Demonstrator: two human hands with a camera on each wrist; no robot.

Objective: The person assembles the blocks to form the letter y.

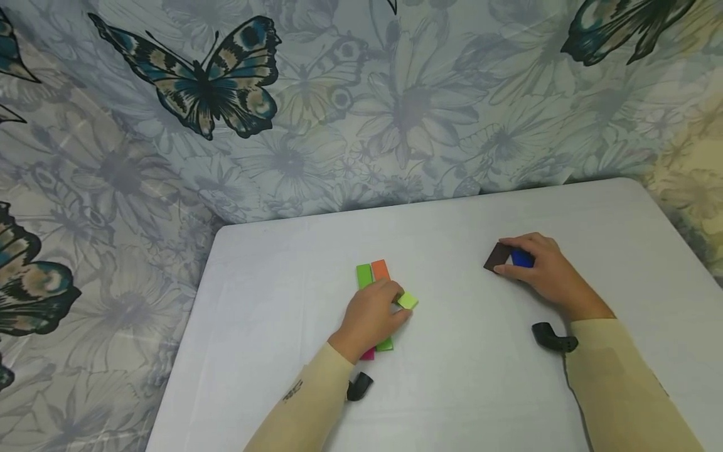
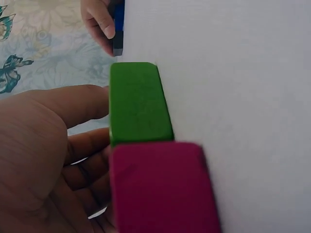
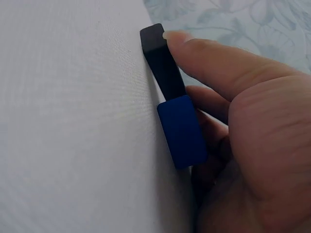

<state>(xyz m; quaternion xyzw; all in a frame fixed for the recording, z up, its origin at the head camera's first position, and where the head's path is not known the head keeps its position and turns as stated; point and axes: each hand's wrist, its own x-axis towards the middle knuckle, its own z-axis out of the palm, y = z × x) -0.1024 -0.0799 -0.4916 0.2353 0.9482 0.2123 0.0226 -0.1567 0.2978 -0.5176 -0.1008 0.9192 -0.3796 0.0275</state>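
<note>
- My right hand: fingers clamped, thumb and forefinger on opposite sides of the dark brown, flat-sided block, which sits at the fingertips.
- Its long axis slants in the head view, far end leaning right.
- Smooth blue rectangular block sits palm-side of it, inside the same grip. The two set at an angle, far corners touching or nearly; wedge of white opens toward my thumb. That angle is the key relation, I'd judge.
- My left hand: fingers bent, pinching the lime-green block as far as I can tell; thumb on the near side, forefinger on the far. Block pokes out right of the fingertips, tilted.
- Past my left knuckles: bright green oblong block and orange oblong block side by side, long axes running away from me.
- Under my left wrist side: magenta block and darker green block, ends showing; the rest is hidden.
- Right hand's pair lies right of the left group, slightly farther out, well apart; white counter between.
</note>
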